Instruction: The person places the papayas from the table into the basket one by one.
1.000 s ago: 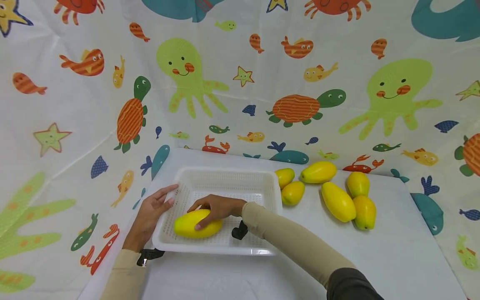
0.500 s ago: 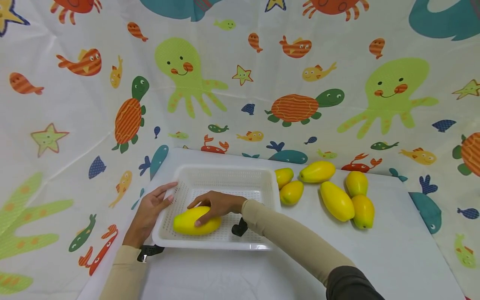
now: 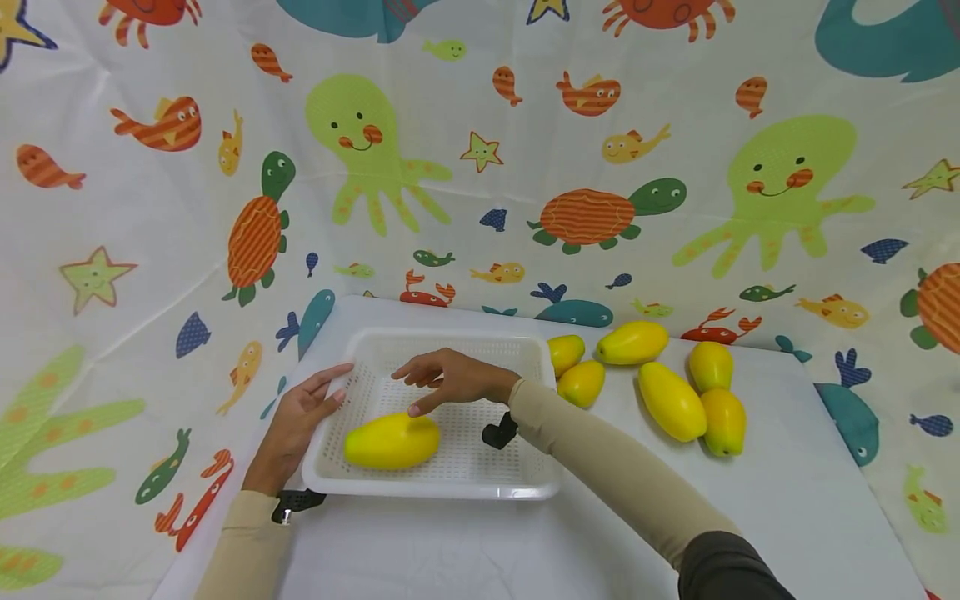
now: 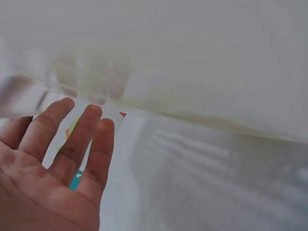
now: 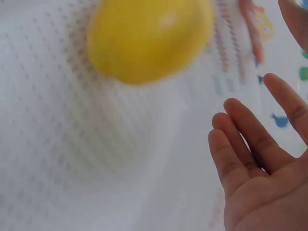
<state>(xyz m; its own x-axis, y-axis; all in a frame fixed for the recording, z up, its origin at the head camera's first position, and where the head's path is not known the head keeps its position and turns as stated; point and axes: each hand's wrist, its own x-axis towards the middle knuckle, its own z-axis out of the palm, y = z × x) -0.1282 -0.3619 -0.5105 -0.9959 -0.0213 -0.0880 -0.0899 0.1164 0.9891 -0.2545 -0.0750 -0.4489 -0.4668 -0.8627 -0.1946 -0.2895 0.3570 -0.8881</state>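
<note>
A yellow papaya lies on its side in the front left part of a white perforated plastic basket. My right hand hovers over the basket just behind the papaya, fingers loosely bent and holding nothing. In the right wrist view the same papaya is apart from the spread fingers of the right hand. At the basket's left rim my left hand rests with fingers extended. The left wrist view has the left hand with its fingertips right at the basket's outer wall.
Several more papayas lie on the white table right of the basket: one papaya is close to the basket's right wall, another papaya farther right. Behind stands a curtain printed with sea animals.
My right hand has let go of the papaya and lifted up and back from it. The papaya stays in the basket. The left hand keeps its place at the rim.
</note>
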